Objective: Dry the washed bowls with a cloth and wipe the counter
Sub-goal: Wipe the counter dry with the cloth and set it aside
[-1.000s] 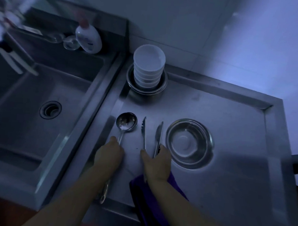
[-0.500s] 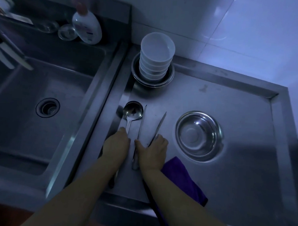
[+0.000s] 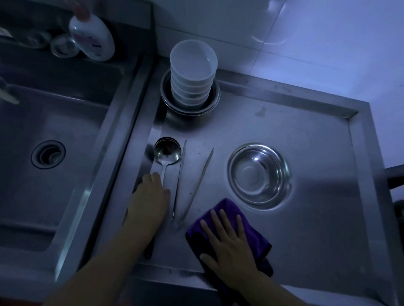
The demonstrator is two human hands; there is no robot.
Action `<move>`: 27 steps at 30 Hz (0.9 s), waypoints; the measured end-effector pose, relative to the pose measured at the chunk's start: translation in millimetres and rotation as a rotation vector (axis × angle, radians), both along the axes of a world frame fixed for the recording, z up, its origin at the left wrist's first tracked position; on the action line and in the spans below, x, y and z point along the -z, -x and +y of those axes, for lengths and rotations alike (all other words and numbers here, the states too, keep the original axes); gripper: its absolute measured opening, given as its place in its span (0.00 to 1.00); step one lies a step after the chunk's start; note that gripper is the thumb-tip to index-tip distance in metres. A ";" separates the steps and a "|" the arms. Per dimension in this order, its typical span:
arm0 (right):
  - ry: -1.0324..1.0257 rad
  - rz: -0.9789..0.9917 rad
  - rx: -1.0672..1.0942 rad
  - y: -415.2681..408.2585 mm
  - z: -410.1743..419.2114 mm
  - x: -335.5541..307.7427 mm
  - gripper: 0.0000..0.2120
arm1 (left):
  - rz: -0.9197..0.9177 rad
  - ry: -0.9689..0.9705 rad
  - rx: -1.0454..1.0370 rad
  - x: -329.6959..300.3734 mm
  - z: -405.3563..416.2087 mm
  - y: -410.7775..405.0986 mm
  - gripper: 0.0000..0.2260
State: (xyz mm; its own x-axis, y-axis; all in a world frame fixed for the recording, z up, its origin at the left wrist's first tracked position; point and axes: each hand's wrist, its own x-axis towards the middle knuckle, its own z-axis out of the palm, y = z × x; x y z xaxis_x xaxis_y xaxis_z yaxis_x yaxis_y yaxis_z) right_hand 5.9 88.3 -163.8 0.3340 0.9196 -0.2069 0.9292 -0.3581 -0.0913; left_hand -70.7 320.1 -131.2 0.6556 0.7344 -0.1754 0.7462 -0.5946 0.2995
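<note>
R hand (image 3: 230,243) flat, fingers straight, pressing folded purple microfibre cloth (image 3: 251,225) onto steel bench (image 3: 311,138), near front edge. L hand (image 3: 152,197) resting on handle of steel ladle (image 3: 166,151); can't tell if curled round it. Cloth soft, light, likely grippy; best bunched from top w/ whole palm. Loose shiny steel bowl (image 3: 259,175) just beyond cloth: light, prob slippery if wet, take by rim. Stacked white bowls (image 3: 192,79) at back: fragile, lift one at a time.

We count two hands, the left hand (image 3: 150,196) and the right hand (image 3: 227,243), and one purple cloth (image 3: 226,206). One ladle (image 3: 167,151), one pair of tongs (image 3: 190,184), one lone steel bowl (image 3: 259,175). One stack of white bowls (image 3: 193,72), too tightly nested to count.
</note>
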 end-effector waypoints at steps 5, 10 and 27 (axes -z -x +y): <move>-0.031 0.031 0.107 -17.7 42.0 5.8 0.33 | -0.050 -0.109 0.200 -13.6 -15.9 -14.2 0.16; -0.045 0.058 0.154 -47.6 83.5 10.7 0.34 | -0.024 -0.012 0.157 -4.6 -16.7 -21.5 0.16; -0.041 0.094 0.190 11.7 46.2 9.4 0.36 | -0.018 0.014 0.135 6.6 -21.6 -21.6 0.18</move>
